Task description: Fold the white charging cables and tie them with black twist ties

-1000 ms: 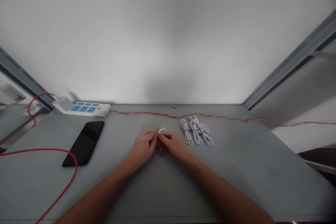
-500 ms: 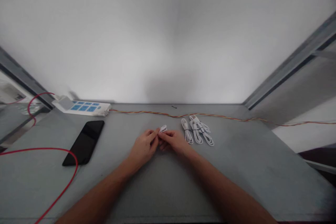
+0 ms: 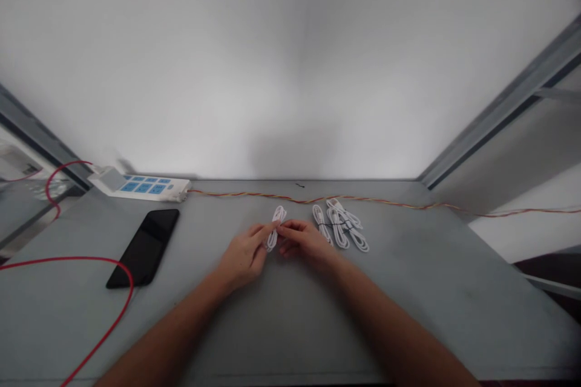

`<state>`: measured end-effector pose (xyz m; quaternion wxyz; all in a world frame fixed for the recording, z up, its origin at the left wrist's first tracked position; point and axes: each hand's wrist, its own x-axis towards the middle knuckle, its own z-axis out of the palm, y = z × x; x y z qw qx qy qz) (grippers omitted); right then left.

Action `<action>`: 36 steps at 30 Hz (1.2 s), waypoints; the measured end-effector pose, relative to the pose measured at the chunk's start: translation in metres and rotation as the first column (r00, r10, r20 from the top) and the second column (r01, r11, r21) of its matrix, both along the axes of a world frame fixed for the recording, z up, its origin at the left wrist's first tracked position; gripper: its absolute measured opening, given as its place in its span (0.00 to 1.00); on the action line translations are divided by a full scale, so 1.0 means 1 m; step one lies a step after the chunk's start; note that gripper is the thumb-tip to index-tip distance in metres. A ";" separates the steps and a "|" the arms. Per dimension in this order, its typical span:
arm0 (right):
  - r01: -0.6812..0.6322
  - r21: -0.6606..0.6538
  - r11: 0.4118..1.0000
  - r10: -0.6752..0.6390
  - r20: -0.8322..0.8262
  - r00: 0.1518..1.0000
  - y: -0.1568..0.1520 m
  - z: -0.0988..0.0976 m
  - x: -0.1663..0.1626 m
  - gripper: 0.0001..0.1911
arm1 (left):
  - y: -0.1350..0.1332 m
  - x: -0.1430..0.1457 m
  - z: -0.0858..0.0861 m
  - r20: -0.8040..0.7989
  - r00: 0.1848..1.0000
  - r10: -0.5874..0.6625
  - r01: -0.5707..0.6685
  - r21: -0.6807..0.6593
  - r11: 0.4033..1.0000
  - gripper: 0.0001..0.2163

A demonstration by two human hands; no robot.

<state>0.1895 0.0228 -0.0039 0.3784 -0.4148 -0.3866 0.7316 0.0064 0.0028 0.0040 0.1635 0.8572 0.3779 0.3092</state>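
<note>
A coiled white cable [image 3: 278, 213] sits upright-slanted between my two hands, just above the grey table. My left hand [image 3: 245, 254] is closed on it, thumb and fingers pressing its left side and middle. From the right, my right hand [image 3: 305, 242] pinches at the cable's middle edge; whether a tie is between those fingertips is too small to tell. Beside my right hand lie three more coiled white cables [image 3: 341, 227], bound round their middles with dark ties.
A white power strip [image 3: 152, 187] with blue sockets and a plugged-in charger [image 3: 109, 179] stands back left. A black phone [image 3: 144, 248] lies in front of it, crossed by a red cable [image 3: 124, 308]. A twisted red-yellow wire [image 3: 254, 195] runs along the back; a short dark tie [image 3: 300, 185] lies behind it.
The coiled cable has come into fuller view between my hands and stands more lengthwise. My left fingers have stretched along it, and my right fingertips have shifted slightly at its edge.
</note>
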 end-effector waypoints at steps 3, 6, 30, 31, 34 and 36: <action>-0.052 0.013 0.999 0.052 -0.045 0.998 0.001 0.000 0.004 0.18 | 0.004 -0.007 0.003 -0.010 0.999 -0.034 0.034 -0.012 0.999 0.29; -0.095 0.034 0.995 0.097 -0.068 0.993 0.002 0.000 0.008 0.17 | 0.008 -0.011 0.003 -0.026 0.997 -0.070 0.070 -0.019 0.997 0.27; -0.196 0.589 0.784 -0.084 0.414 0.907 -0.005 0.009 0.005 0.12 | 0.008 0.000 0.005 0.314 0.932 0.179 -0.005 -0.483 0.875 0.18; -0.192 0.588 0.786 -0.086 0.411 0.907 -0.005 0.009 0.005 0.12 | 0.008 0.001 0.006 0.290 0.942 0.167 -0.012 -0.470 0.882 0.19; -0.204 0.582 0.787 -0.089 0.435 0.896 -0.005 0.008 0.006 0.13 | 0.008 0.001 0.009 0.197 0.965 0.170 -0.069 -0.435 0.898 0.14; -0.222 0.589 0.777 -0.101 0.464 0.880 -0.005 0.007 0.005 0.14 | 0.007 0.002 0.009 0.155 0.972 0.178 -0.094 -0.440 0.893 0.15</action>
